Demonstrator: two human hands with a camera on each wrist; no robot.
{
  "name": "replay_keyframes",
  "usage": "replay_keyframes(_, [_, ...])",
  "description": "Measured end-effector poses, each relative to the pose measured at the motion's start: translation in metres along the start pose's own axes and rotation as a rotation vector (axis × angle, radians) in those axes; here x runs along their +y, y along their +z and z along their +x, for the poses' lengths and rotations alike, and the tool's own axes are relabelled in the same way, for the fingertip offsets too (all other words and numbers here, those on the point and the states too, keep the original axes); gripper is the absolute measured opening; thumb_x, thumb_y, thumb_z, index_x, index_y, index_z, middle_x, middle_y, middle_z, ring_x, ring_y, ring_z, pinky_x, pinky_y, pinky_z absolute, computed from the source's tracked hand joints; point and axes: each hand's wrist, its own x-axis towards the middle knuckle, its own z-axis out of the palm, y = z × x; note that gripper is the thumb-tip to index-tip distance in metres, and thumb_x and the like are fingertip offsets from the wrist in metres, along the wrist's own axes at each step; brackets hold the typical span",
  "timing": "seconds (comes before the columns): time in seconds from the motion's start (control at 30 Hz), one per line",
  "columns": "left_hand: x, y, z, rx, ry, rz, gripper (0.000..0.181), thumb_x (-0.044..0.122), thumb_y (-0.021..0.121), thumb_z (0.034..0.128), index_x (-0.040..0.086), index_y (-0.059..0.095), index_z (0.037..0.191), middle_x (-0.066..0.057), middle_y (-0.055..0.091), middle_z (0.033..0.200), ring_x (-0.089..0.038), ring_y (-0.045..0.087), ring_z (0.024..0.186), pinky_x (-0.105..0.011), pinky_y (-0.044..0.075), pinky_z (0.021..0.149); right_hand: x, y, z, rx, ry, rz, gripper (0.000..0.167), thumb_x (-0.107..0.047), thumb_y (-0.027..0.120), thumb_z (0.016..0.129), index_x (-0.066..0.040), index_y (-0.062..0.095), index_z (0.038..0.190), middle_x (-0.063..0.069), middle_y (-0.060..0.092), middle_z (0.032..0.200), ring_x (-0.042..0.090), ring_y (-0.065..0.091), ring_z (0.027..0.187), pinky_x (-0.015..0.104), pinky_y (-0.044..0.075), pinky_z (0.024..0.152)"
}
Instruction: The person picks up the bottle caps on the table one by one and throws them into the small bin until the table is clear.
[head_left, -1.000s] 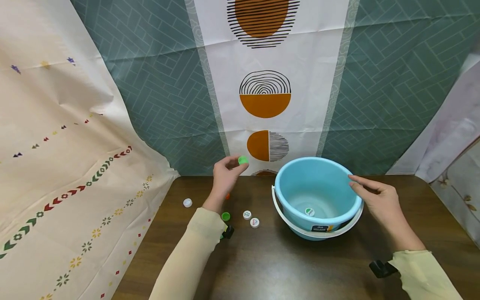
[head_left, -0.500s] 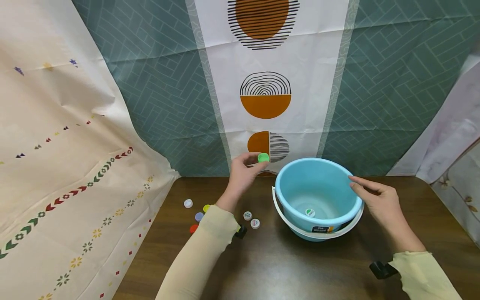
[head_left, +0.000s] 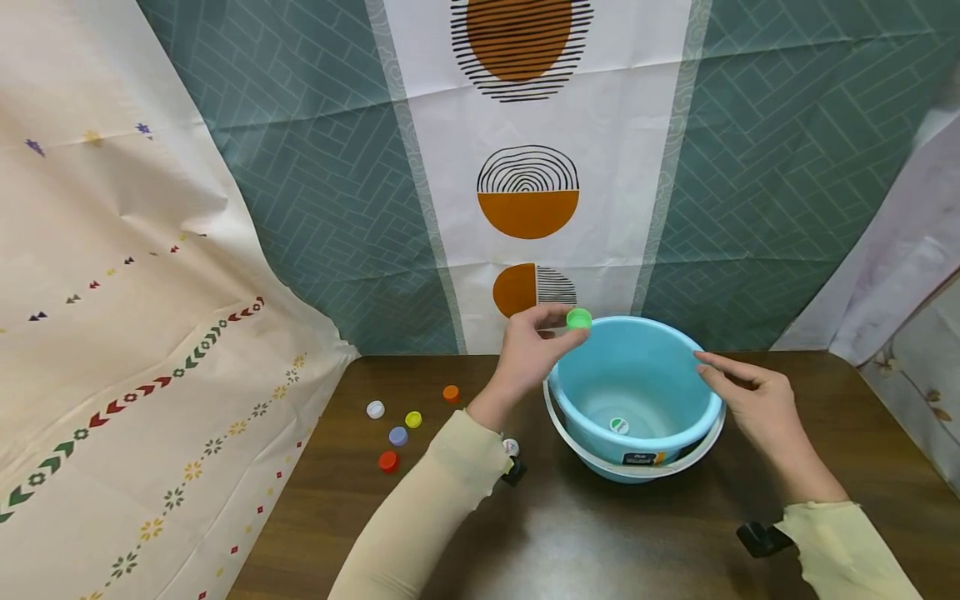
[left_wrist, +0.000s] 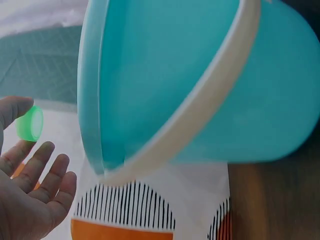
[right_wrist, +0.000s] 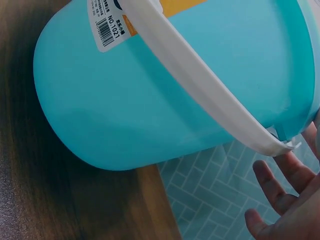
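A light green bottle cap (head_left: 579, 318) is pinched between the thumb and fingertips of my left hand (head_left: 531, 350). That hand is raised at the left side of a light blue bucket (head_left: 637, 375), level with its far rim. In the left wrist view the green cap (left_wrist: 31, 123) sits beside the bucket's rim, with the other fingers spread below. A cap with a green and white top (head_left: 618, 426) lies on the bucket's floor. My right hand (head_left: 757, 400) pinches the bucket's right rim between thumb and forefinger. The white handle (right_wrist: 200, 85) hangs down against the bucket's front.
On the brown table (head_left: 315, 517), left of the bucket, lie several loose caps: white (head_left: 375, 409), yellow (head_left: 413, 419), lavender (head_left: 398, 436), red (head_left: 387, 462) and orange (head_left: 451, 393). A white printed cap (head_left: 511, 447) shows partly beside my left sleeve. Patterned cloth (head_left: 345, 208) hangs behind.
My left hand has moved right with the green cap, from above the loose caps to the bucket's left rim. The right hand has stayed on the bucket.
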Motion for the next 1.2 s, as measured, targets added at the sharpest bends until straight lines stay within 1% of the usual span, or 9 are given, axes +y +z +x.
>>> replay_keyframes(0.1, [0.004, 0.009, 0.001, -0.02, 0.025, -0.006, 0.031, 0.036, 0.073, 0.0802, 0.026, 0.066, 0.109, 0.012, 0.067, 0.099, -0.005, 0.061, 0.095, -0.025, 0.05, 0.083, 0.0, 0.0, 0.0, 0.0, -0.003, 0.001, 0.045, -0.048, 0.06, 0.086, -0.023, 0.063, 0.124, -0.016, 0.06, 0.116, -0.012, 0.053, 0.096, 0.011, 0.05, 0.069])
replay_keyframes(0.23, [0.007, 0.018, 0.001, -0.046, 0.038, -0.016, 0.03, 0.037, 0.073, 0.0794, 0.026, 0.067, 0.106, 0.013, 0.067, 0.098, -0.007, 0.062, 0.095, -0.025, 0.05, 0.082, 0.001, 0.0, -0.001, -0.001, -0.006, -0.006, 0.045, -0.048, 0.06, 0.086, -0.023, 0.063, 0.124, -0.018, 0.059, 0.115, -0.012, 0.053, 0.096, 0.011, 0.05, 0.069])
replay_keyframes(0.33, [0.007, 0.024, 0.0, -0.067, 0.029, -0.02, 0.03, 0.038, 0.073, 0.0787, 0.027, 0.067, 0.106, 0.014, 0.066, 0.098, -0.007, 0.061, 0.096, -0.026, 0.051, 0.083, 0.0, 0.0, -0.001, -0.003, -0.007, -0.008, 0.045, -0.048, 0.06, 0.086, -0.023, 0.063, 0.124, -0.017, 0.059, 0.116, -0.012, 0.052, 0.097, 0.011, 0.05, 0.069])
replay_keyframes(0.47, [0.008, 0.03, -0.002, -0.086, 0.009, -0.022, 0.031, 0.04, 0.074, 0.0781, 0.026, 0.067, 0.106, 0.013, 0.067, 0.099, -0.004, 0.061, 0.095, -0.028, 0.051, 0.084, 0.0, 0.0, -0.002, -0.005, -0.015, -0.002, 0.044, -0.046, 0.06, 0.087, -0.022, 0.063, 0.124, -0.014, 0.06, 0.117, -0.011, 0.053, 0.096, 0.012, 0.05, 0.069])
replay_keyframes(0.63, [0.008, 0.035, -0.003, -0.091, 0.01, -0.015, 0.032, 0.04, 0.074, 0.0778, 0.025, 0.068, 0.105, 0.013, 0.068, 0.098, 0.0, 0.06, 0.093, -0.03, 0.052, 0.084, 0.001, 0.0, -0.002, -0.007, -0.008, -0.004, 0.045, -0.047, 0.06, 0.087, -0.022, 0.063, 0.124, -0.012, 0.06, 0.119, -0.012, 0.053, 0.096, 0.011, 0.05, 0.069])
replay_keyframes(0.7, [0.008, 0.035, -0.003, -0.09, 0.015, -0.012, 0.031, 0.039, 0.074, 0.0778, 0.025, 0.068, 0.104, 0.013, 0.067, 0.097, 0.0, 0.06, 0.092, -0.03, 0.052, 0.084, 0.001, 0.001, -0.002, -0.007, -0.003, -0.008, 0.045, -0.048, 0.06, 0.086, -0.023, 0.063, 0.124, -0.013, 0.06, 0.118, -0.012, 0.053, 0.097, 0.011, 0.05, 0.069])
replay_keyframes(0.83, [0.009, 0.037, -0.004, -0.091, 0.019, -0.009, 0.03, 0.038, 0.074, 0.0776, 0.025, 0.068, 0.103, 0.013, 0.067, 0.096, 0.001, 0.06, 0.091, -0.028, 0.052, 0.082, 0.001, 0.001, -0.001, -0.004, -0.006, -0.008, 0.045, -0.047, 0.06, 0.086, -0.023, 0.063, 0.123, -0.016, 0.06, 0.116, -0.011, 0.053, 0.096, 0.011, 0.05, 0.069])
replay_keyframes(1.03, [0.008, 0.04, -0.004, -0.102, 0.022, -0.01, 0.032, 0.037, 0.075, 0.0772, 0.023, 0.068, 0.105, 0.013, 0.067, 0.096, 0.001, 0.06, 0.09, -0.022, 0.051, 0.081, 0.0, 0.001, 0.0, 0.002, -0.003, -0.003, 0.045, -0.047, 0.061, 0.086, -0.023, 0.063, 0.124, -0.021, 0.059, 0.113, -0.012, 0.053, 0.096, 0.01, 0.05, 0.069])
replay_keyframes(1.2, [0.008, 0.041, -0.004, -0.109, 0.021, -0.007, 0.031, 0.038, 0.075, 0.0774, 0.023, 0.068, 0.104, 0.012, 0.068, 0.094, 0.0, 0.061, 0.089, -0.02, 0.051, 0.079, -0.001, 0.0, 0.0, 0.006, -0.005, 0.007, 0.045, -0.046, 0.061, 0.086, -0.022, 0.063, 0.123, -0.024, 0.058, 0.111, -0.011, 0.053, 0.096, 0.01, 0.049, 0.069])
